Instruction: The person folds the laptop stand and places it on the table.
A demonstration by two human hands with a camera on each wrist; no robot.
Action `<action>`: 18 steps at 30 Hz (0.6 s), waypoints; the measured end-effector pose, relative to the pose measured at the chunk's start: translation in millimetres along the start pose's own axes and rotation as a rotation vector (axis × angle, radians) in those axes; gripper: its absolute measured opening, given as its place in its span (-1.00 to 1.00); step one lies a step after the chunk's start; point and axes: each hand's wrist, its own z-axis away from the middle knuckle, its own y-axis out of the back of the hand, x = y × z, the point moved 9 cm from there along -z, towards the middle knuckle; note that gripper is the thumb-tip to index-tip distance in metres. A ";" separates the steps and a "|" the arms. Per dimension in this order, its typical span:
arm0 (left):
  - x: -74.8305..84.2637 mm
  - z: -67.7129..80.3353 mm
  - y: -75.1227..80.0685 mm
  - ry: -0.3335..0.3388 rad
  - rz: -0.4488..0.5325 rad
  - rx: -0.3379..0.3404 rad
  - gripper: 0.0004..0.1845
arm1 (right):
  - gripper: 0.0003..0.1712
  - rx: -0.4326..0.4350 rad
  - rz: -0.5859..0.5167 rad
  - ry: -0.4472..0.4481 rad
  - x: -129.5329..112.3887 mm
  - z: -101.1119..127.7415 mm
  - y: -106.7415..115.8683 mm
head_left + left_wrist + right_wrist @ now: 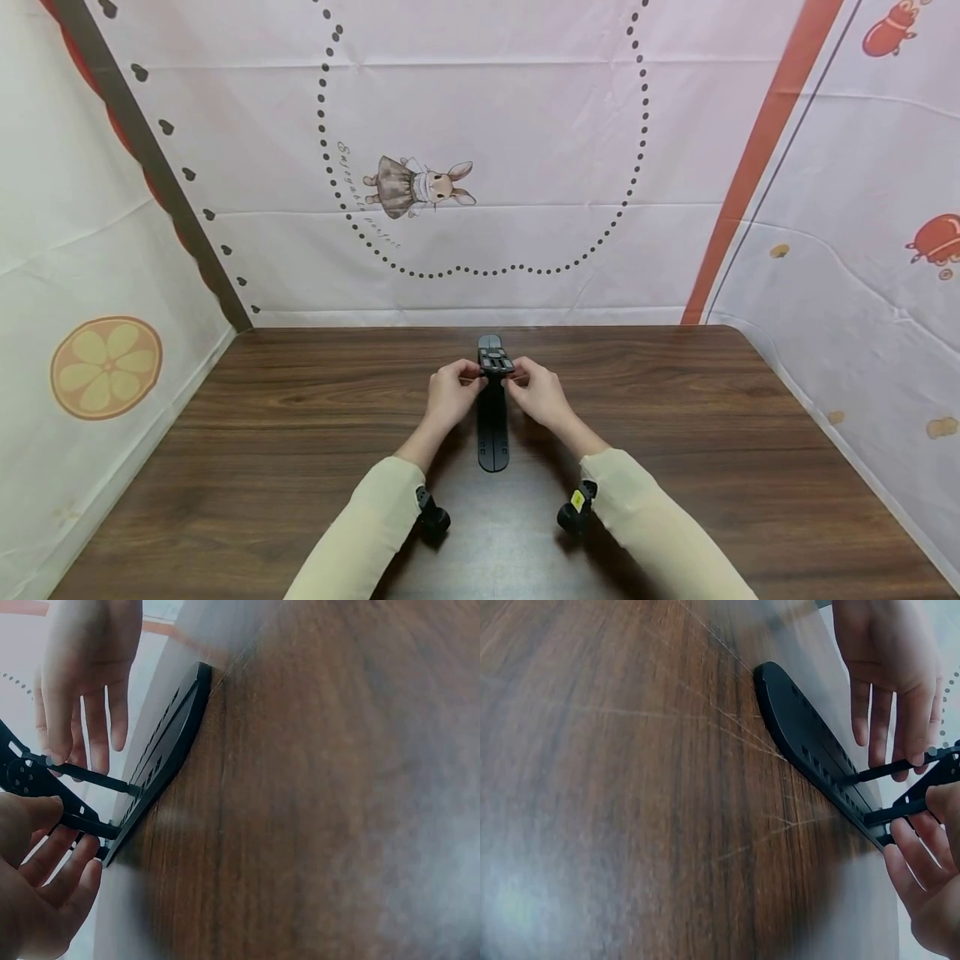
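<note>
**A:** so what's each hand doing? Looks like a black folding stand [492,417] lying flat on the wooden bench [300,433].

**B:** yep. Left hand [450,393] and right hand [542,393] sit either side of its raised top plate [496,362], each pinching an edge with the fingertips. The plate sits between the two hands, propped on thin struts [885,771]; the long base [169,750] runs from under the hands back toward the sleeves [375,525].
</note>
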 end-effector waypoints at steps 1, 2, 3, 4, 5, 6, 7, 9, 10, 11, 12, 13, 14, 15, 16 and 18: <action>-0.2 -0.6 0.0 -0.001 0.000 0.005 -0.94 | -0.87 0.008 0.006 -0.007 0.5 -0.9 -0.6; -0.3 -1.1 0.2 -0.004 -0.001 0.011 -0.94 | -0.88 0.017 0.012 -0.012 0.7 -1.7 -1.2; -0.4 -1.7 0.2 -0.004 -0.001 0.017 -0.94 | -0.89 0.025 0.015 -0.016 0.6 -2.1 -1.6; 0.1 -2.1 0.5 -0.011 0.000 0.023 -0.95 | -0.90 0.034 0.021 -0.016 0.5 -2.6 -2.1; 0.1 -2.7 0.5 -0.012 -0.001 0.026 -0.95 | -0.90 0.040 0.028 -0.021 1.0 -3.0 -2.6; 0.2 -3.1 0.5 -0.013 -0.002 0.028 -0.95 | -0.90 0.044 0.034 -0.024 1.1 -3.3 -2.9; 0.3 -3.5 0.6 -0.015 -0.002 0.030 -0.96 | -0.90 0.047 0.039 -0.025 1.1 -3.6 -3.3; 0.7 -3.6 0.5 -0.018 -0.002 0.032 -0.96 | -0.91 0.052 0.048 -0.023 0.8 -4.2 -3.6; 1.3 -3.6 0.6 -0.021 -0.002 0.033 -0.96 | -0.91 0.056 0.053 -0.019 0.5 -4.4 -3.5; 1.5 -3.8 0.8 -0.021 0.002 0.035 -0.96 | -0.91 0.058 0.057 -0.013 0.0 -4.5 -3.3; 2.3 -3.6 1.1 -0.025 0.004 0.038 -0.95 | -0.91 0.060 0.056 -0.011 -0.2 -4.5 -3.3; 3.1 -3.4 1.5 -0.029 0.008 0.042 -0.95 | -0.91 0.061 0.055 -0.011 -0.4 -4.3 -3.2; 3.9 -3.4 1.9 -0.034 0.010 0.047 -0.95 | -0.91 0.063 0.054 -0.012 -0.4 -4.2 -3.0; 4.8 -3.3 2.2 -0.039 0.012 0.052 -0.95 | -0.91 0.065 0.054 -0.013 -0.2 -4.1 -2.9; 5.5 -3.2 2.5 -0.043 0.015 0.057 -0.95 | -0.91 0.066 0.054 -0.014 0.0 -4.0 -2.9; 6.7 -2.8 2.8 -0.047 0.017 0.063 -0.95 | -0.91 0.068 0.054 -0.021 0.6 -4.1 -3.0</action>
